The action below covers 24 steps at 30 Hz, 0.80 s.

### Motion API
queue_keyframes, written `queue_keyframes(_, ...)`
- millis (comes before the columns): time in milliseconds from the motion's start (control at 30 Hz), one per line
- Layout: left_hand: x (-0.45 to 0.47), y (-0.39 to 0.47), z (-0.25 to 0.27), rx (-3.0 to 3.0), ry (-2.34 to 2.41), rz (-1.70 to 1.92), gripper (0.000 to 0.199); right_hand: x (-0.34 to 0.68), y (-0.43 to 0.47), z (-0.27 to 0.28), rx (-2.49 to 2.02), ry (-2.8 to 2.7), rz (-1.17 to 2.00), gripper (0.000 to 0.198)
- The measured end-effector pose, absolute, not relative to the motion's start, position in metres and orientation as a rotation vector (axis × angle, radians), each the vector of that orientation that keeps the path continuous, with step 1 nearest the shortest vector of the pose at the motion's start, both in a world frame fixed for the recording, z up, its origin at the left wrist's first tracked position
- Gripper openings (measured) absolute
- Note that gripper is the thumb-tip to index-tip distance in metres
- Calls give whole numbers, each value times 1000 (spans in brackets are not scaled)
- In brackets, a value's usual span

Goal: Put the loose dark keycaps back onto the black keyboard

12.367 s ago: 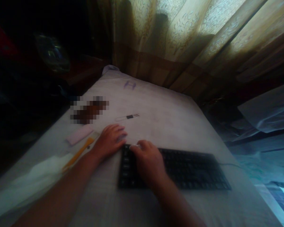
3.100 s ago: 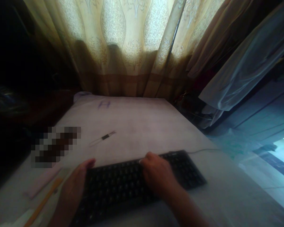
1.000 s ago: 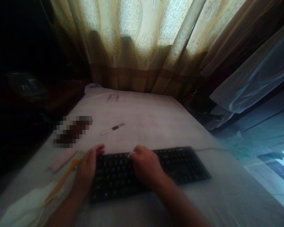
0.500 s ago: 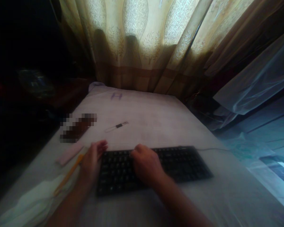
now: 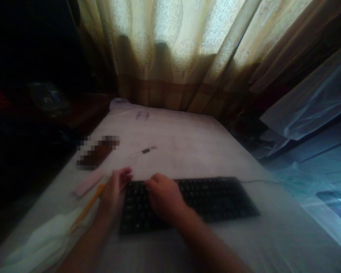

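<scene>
Step in hand, judging by the pose: close work on the keys near the left end of the keyboard (image 5: 221,199), which lies flat on the cloth-covered counter (image 5: 184,140). The right hand (image 5: 165,197) is narrow, fingers bunched over the keys — whether it pinches something, cannot tell. The left hand (image 5: 113,191) stands at the keyboard's left edge, fingers loosely spread, nothing seen in it; contact unclear. Next move likely calls for light fingertip pressure — keyboard kept steady, left forearm clear of the orange-handled brush (image 5: 88,207) just beside it.
</scene>
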<state>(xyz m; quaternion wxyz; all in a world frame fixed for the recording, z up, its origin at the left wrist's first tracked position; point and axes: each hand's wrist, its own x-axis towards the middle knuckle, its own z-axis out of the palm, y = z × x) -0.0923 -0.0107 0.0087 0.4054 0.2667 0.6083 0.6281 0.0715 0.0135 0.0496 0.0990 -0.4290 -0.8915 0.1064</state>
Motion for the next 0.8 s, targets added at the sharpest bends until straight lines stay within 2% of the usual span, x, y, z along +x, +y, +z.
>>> queue_keyframes(400, -93, -11, 9, 666, 1531, 1571, 75, 45, 16, 44, -1128, -2665, 364, 21)
queue_keyframes(800, -93, -12, 9, 739, 1557, 1557, 71, 79, 19, 49, -1314, -2639, 379, 17)
